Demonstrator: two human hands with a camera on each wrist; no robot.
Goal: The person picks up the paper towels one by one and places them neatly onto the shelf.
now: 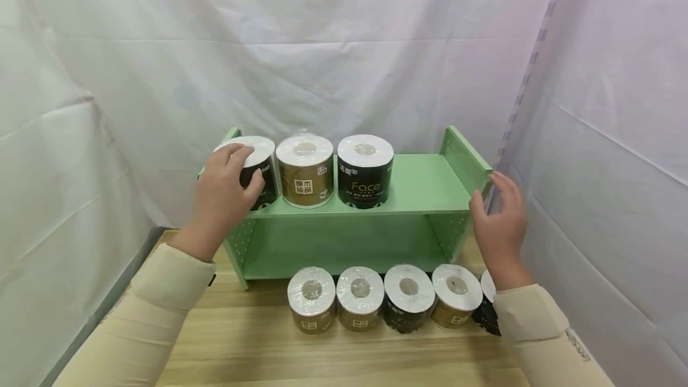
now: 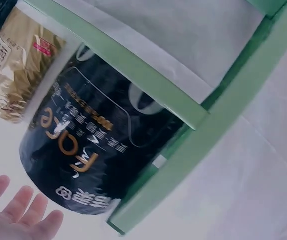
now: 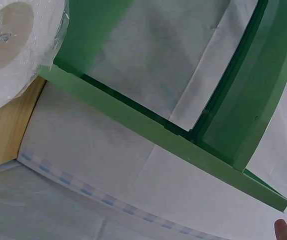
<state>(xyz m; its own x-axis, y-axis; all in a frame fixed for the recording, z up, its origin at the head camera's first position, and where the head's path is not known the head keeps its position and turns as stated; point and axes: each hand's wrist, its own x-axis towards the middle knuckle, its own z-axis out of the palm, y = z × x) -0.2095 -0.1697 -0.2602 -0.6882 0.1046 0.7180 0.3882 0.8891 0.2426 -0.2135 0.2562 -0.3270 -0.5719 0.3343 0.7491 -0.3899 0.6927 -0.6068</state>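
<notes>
My left hand (image 1: pixel 223 190) is at the top of a black-wrapped toilet roll (image 1: pixel 268 184) at the left end of the green shelf (image 1: pixel 424 184). In the left wrist view its fingers (image 2: pixel 28 212) are spread and extended beside that roll; whether they touch it I cannot tell. A gold-wrapped toilet roll (image 1: pixel 304 184) and a second black one (image 1: pixel 365 185) stand upright to its right on the top board. My right hand (image 1: pixel 501 226) is by the shelf's right side panel (image 1: pixel 469 157), thumb and fingers apart, holding nothing.
On the wooden table (image 1: pixel 242 339) before the shelf stands a row of several upright toilet rolls (image 1: pixel 360 309), gold and black. The rightmost roll (image 1: pixel 488 315) is partly behind my right wrist. White curtains (image 1: pixel 344 64) hang behind and at both sides.
</notes>
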